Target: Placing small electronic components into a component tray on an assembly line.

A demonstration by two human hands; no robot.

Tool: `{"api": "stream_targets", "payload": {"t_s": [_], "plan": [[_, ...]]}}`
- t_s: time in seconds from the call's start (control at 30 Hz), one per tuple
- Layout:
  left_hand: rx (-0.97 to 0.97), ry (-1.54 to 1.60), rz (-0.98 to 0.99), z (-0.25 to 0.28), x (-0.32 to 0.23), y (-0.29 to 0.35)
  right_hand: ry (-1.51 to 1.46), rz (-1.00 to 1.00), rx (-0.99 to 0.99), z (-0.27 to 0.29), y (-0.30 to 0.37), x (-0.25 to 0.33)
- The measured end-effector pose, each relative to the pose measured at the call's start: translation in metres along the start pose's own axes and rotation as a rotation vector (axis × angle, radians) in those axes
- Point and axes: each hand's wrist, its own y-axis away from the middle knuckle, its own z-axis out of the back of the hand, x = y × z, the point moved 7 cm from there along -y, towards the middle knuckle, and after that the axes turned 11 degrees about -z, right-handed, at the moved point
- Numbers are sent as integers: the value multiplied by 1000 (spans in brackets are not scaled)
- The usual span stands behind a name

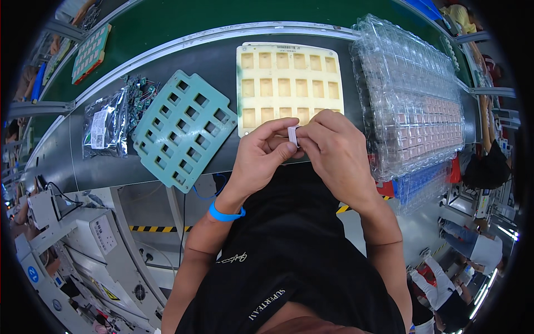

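Note:
My left hand [260, 155] is closed, pinching a small pale lilac-white block-like part [292, 135] between thumb and fingers. My right hand [337, 153] meets it from the other side, its fingertips bunched against the same part. Whether a second small piece sits under the right fingers is hidden. Both hands are over the near edge of a cream tray [289, 73] with rows of square pockets, and cover some of its front row. The pockets that show look bare.
Left of the cream tray, a teal tray [192, 133] with square holes lies askew. Beyond it are small circuit boards [139, 100] and a silvery bag [105, 131]. Stacked clear plastic trays [411, 72] with pinkish parts stand right. A green conveyor [222, 14] runs behind.

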Motion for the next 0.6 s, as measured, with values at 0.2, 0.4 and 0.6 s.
{"api": "stream_targets", "payload": {"t_s": [0.2, 0.4, 0.6], "plan": [[-46, 36, 0, 3, -1, 1, -27, 84, 63, -3, 8, 5], [-104, 184, 15, 6, -4, 1, 297, 204, 68, 4, 27, 29], [-45, 242, -57, 1, -9, 2, 207, 200, 38, 11, 30, 33]]}}
